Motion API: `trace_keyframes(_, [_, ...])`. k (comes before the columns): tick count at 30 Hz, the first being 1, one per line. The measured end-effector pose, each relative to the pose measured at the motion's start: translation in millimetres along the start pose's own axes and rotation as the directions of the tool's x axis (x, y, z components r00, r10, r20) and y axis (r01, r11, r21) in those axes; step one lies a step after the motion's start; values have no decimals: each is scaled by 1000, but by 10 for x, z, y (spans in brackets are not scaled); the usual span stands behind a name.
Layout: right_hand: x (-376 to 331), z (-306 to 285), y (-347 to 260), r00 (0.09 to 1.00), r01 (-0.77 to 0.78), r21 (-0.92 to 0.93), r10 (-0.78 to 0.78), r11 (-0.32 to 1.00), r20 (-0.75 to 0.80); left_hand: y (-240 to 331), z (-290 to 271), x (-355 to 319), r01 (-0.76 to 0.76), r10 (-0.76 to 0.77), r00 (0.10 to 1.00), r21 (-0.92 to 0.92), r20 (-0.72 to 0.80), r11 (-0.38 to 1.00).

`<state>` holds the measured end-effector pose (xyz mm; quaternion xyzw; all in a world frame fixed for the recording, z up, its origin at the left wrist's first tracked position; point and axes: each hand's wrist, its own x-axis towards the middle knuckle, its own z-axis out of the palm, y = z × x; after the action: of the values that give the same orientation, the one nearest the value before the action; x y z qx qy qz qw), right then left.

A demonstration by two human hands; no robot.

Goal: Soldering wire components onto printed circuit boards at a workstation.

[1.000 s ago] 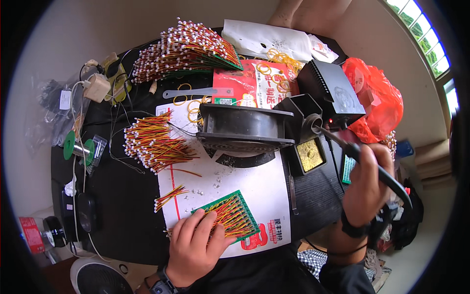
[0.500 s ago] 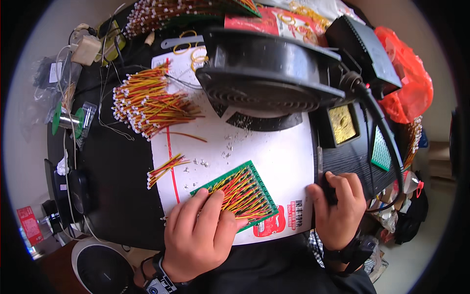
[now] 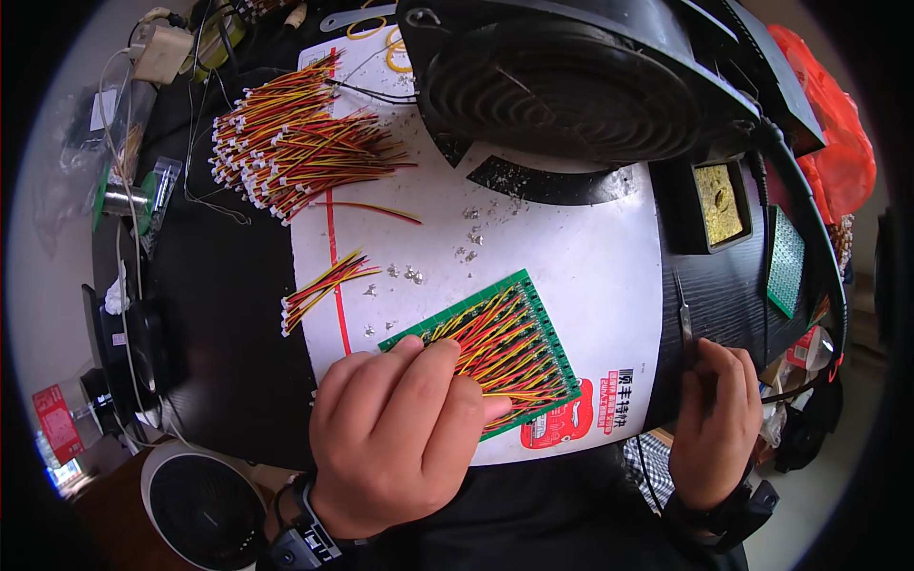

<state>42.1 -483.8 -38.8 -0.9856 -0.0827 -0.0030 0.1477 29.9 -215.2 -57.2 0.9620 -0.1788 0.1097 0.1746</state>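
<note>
My left hand [image 3: 405,423] is closed over the left part of a green circuit board [image 3: 555,344], its fingers and thumb pressing on rows of red, yellow and black wires [image 3: 500,347] that lean across it. The finger undersides are hidden. At the right edge of the white sheet, my right hand [image 3: 721,414] has thumb and forefinger drawn together at the lower end of a slim metal tool [image 3: 685,319], like tweezers. A small bundle of wires with white connectors [image 3: 324,290] lies left of the board, with a large pile of the same wires [image 3: 295,152] beyond.
A black fan [image 3: 571,86] stands over the far side of the white sheet [image 3: 590,257]. Solder scraps [image 3: 414,274] lie scattered there. To the right are yellow tip cleaner in a black holder [image 3: 719,205], another green board [image 3: 785,262] and a thick black cable. A solder spool [image 3: 124,200] sits left.
The whole view has shifted, with things appearing farther right and higher. My right thumb and forefinger have come closer together at the slim tool. My left hand stays on the board.
</note>
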Motion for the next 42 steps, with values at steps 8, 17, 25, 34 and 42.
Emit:
trace_keyframes(8, [-168, -32, 89, 1000, -7, -65, 7, 998, -8, -24, -131, -29, -20, 28, 995, -79, 99, 997])
trace_keyframes(17, [-302, 174, -325, 929, 365, 314, -368, 877, -52, -28, -70, -85, -4, 11, 994, -73, 108, 997])
trace_keyframes(25, [-358, 257, -408, 940, 331, 314, -341, 890, -22, -29, -22, -62, 6, -3, 1000, -107, 25, 994])
trace_keyframes(34, [-390, 306, -524, 969, 245, 252, -244, 936, -36, -31, -17, -2, -36, 36, 999, -43, -6, 998])
trace_keyframes(42, [-360, 363, -541, 966, 260, 275, -251, 926, -69, -43, -32, 15, -43, 44, 999, -60, 9, 997])
